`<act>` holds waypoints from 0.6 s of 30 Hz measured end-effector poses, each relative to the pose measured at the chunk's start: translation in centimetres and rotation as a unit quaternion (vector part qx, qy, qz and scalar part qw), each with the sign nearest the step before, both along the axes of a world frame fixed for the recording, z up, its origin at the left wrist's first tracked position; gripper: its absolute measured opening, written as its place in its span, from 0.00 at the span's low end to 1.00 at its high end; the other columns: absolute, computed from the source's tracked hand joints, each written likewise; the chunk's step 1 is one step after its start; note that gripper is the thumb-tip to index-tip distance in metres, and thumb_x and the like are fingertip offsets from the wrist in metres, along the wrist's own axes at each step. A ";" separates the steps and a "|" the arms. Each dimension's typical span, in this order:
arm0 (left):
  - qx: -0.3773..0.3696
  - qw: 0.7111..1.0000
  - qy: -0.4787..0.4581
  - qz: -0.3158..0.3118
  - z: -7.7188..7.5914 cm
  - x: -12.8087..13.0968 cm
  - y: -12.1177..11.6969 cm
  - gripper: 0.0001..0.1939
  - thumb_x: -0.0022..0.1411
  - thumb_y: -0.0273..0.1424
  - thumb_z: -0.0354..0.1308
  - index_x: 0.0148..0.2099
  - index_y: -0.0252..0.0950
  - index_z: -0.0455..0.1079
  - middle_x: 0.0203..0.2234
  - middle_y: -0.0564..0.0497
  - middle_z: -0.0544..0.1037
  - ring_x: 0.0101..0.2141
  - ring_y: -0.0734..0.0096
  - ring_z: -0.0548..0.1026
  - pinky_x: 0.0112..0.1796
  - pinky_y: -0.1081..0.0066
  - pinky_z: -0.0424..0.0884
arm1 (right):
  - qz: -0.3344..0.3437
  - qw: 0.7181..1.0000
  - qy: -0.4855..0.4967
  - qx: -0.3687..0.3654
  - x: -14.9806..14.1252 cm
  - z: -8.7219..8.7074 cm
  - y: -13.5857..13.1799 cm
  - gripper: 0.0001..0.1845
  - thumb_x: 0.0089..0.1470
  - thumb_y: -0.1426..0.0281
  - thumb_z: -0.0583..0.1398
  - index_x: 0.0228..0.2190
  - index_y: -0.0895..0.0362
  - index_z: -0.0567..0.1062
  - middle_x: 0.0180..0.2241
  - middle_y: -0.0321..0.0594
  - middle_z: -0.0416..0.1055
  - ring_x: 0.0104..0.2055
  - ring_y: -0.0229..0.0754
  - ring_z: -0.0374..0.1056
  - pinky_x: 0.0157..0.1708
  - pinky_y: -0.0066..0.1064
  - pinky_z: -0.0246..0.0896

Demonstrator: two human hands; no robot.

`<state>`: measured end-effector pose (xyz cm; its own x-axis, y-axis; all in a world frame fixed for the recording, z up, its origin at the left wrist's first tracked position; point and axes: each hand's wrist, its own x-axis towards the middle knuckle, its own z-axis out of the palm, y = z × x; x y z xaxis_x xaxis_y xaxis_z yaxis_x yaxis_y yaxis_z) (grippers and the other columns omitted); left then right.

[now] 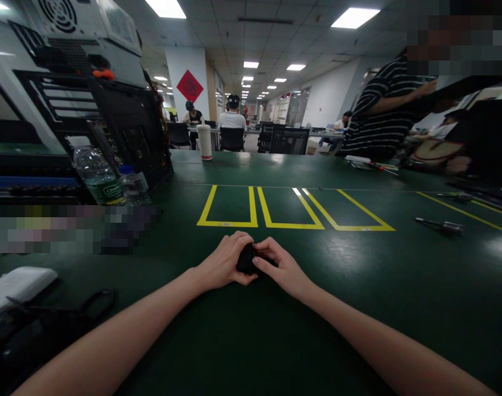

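A small black rounded object (246,260), shaped somewhat like a computer mouse, is between my two hands just above or on the green table (275,341); I cannot tell whether it touches the surface. From the left side, my left hand (228,258) wraps its fingers and thumb around it. On the other side my right hand (281,269) is closed on its right edge, thumb pressed against the near face. The fingers hide part of the object. Beyond both hands, yellow tape outlines (295,226) mark the table.
At left stand a computer case (127,121), a water bottle (96,173) and a smaller clear bottle (134,186). A white box (22,283) and black cables (48,335) lie nearer. A white cup (204,141) stands behind. Right: a dark tool (442,225) and a person in a striped shirt (376,110).
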<state>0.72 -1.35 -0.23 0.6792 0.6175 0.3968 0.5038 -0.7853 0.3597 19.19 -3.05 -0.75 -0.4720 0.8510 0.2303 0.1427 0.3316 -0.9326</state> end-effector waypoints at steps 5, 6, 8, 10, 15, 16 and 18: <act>-0.007 1.000 0.005 -0.004 0.5 0.0 -0.2 0.30 0.49 0.34 0.59 0.50 0.38 0.46 0.44 0.44 0.59 0.41 0.60 0.63 0.39 0.64 0.61 | -0.020 1.000 -0.005 -0.013 -0.2 0.0 0.1 0.11 0.50 0.70 0.57 0.38 0.54 0.63 0.39 0.37 0.64 0.43 0.40 0.63 0.43 0.37 0.60; -0.008 1.000 0.004 -0.004 0.5 0.0 -0.2 0.31 0.49 0.34 0.59 0.51 0.38 0.46 0.44 0.44 0.59 0.41 0.60 0.63 0.39 0.64 0.61 | -0.023 1.000 -0.008 -0.017 -0.2 0.1 0.1 0.12 0.50 0.70 0.57 0.39 0.54 0.63 0.40 0.37 0.64 0.44 0.41 0.63 0.43 0.37 0.59; -0.008 1.000 0.003 -0.002 0.5 0.0 -0.2 0.31 0.49 0.34 0.59 0.51 0.38 0.46 0.44 0.44 0.59 0.41 0.60 0.63 0.40 0.63 0.61 | -0.021 1.000 -0.013 -0.015 -0.2 0.1 0.0 0.12 0.49 0.70 0.57 0.38 0.55 0.64 0.39 0.37 0.65 0.43 0.41 0.63 0.44 0.38 0.59; -0.007 1.000 0.003 -0.001 0.3 0.0 -0.2 0.31 0.49 0.33 0.59 0.51 0.38 0.46 0.44 0.44 0.59 0.41 0.60 0.63 0.40 0.63 0.61 | -0.013 1.000 -0.015 0.001 -0.1 0.1 0.0 0.11 0.48 0.71 0.58 0.37 0.55 0.64 0.38 0.36 0.65 0.42 0.41 0.64 0.44 0.39 0.60; 0.005 1.000 -0.004 0.003 0.1 0.0 -0.1 0.31 0.48 0.33 0.60 0.50 0.37 0.47 0.43 0.44 0.60 0.41 0.61 0.64 0.39 0.63 0.61 | -0.007 1.000 -0.009 0.017 -0.1 0.1 -0.1 0.10 0.49 0.71 0.57 0.36 0.54 0.65 0.36 0.35 0.64 0.41 0.40 0.64 0.42 0.37 0.61; 0.006 1.000 -0.005 0.004 0.1 0.0 -0.1 0.31 0.48 0.32 0.60 0.50 0.37 0.47 0.43 0.44 0.60 0.40 0.61 0.64 0.39 0.63 0.61 | -0.008 1.000 -0.006 0.016 -0.1 0.1 -0.1 0.08 0.50 0.71 0.57 0.36 0.54 0.65 0.36 0.35 0.64 0.41 0.39 0.64 0.42 0.36 0.61; 0.005 1.000 -0.004 0.007 0.0 0.1 0.0 0.32 0.47 0.32 0.60 0.50 0.37 0.47 0.42 0.45 0.60 0.40 0.61 0.64 0.39 0.63 0.61 | -0.011 1.000 -0.001 0.015 -0.2 0.2 -0.1 0.08 0.50 0.71 0.56 0.35 0.54 0.64 0.36 0.35 0.64 0.41 0.39 0.64 0.42 0.36 0.60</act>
